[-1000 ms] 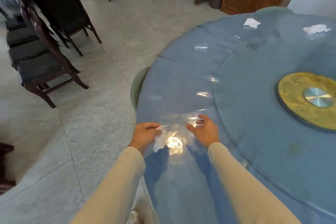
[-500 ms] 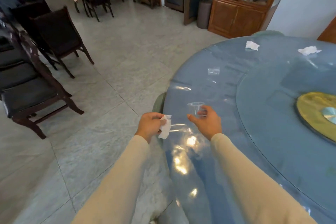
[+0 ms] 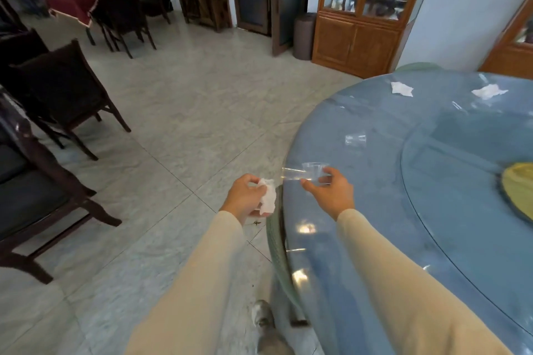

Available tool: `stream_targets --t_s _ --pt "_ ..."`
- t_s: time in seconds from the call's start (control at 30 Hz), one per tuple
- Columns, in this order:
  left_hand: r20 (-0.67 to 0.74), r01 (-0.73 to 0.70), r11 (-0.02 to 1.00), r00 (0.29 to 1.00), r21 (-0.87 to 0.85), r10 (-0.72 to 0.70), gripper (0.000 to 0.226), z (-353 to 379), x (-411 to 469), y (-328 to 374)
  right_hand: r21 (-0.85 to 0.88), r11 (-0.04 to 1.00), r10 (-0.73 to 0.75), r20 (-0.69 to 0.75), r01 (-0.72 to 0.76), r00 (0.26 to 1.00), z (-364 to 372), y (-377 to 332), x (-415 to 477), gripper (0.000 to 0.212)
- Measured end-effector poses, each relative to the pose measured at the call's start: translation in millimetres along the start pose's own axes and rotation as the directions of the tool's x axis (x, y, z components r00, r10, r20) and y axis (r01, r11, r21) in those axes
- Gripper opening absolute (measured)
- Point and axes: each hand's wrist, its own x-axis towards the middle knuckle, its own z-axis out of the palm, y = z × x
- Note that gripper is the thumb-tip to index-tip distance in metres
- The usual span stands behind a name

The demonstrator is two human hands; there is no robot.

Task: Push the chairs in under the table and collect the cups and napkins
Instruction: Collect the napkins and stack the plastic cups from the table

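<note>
Cups and napkins are partly in hand and partly on the round blue table (image 3: 375,118). At its near edge the right hand (image 3: 331,196) pinches a clear plastic cup (image 3: 314,171) between thumb and curled fingers, just above the surface. Blur makes it unclear whether 1 cup or a nested pair is held. The left hand (image 3: 243,199) has its fingers closed round a crumpled white napkin (image 3: 267,196), out over the tiled floor (image 3: 187,124) just beside the table rim.

A second clear cup (image 3: 355,140) stands farther in on the table, apart from both hands. Near the far edge lie 2 loose napkins, the left far napkin (image 3: 401,89) and the right far napkin (image 3: 489,91). A glass turntable (image 3: 461,210) with a yellow centre disc (image 3: 519,190) covers the middle.

A green chair back (image 3: 274,239) sits tight against the rim below the left forearm. At the left, well apart from the table, stand 2 dark wooden chairs: the farther chair (image 3: 57,86) and the nearer chair (image 3: 28,196).
</note>
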Motion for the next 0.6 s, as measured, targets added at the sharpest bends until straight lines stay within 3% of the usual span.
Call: stream_targets --t_s 0.37,0.6 --pt "0.115 -0.011 0.994 0.993 0.106 -0.002 0.012 -33.8 188.8 97.1 -0.029 0.998 0.045 -0.089 -0.047 0.995 75.9 -50.3 180.6 0.079" --pt "0.198 -0.048 0.98 0.98 0.191 0.009 0.015 -40.2 299.4 141.1 -0.138 0.985 0.077 -0.175 -0.102 0.981 96.6 -72.2 266.2 0.081"
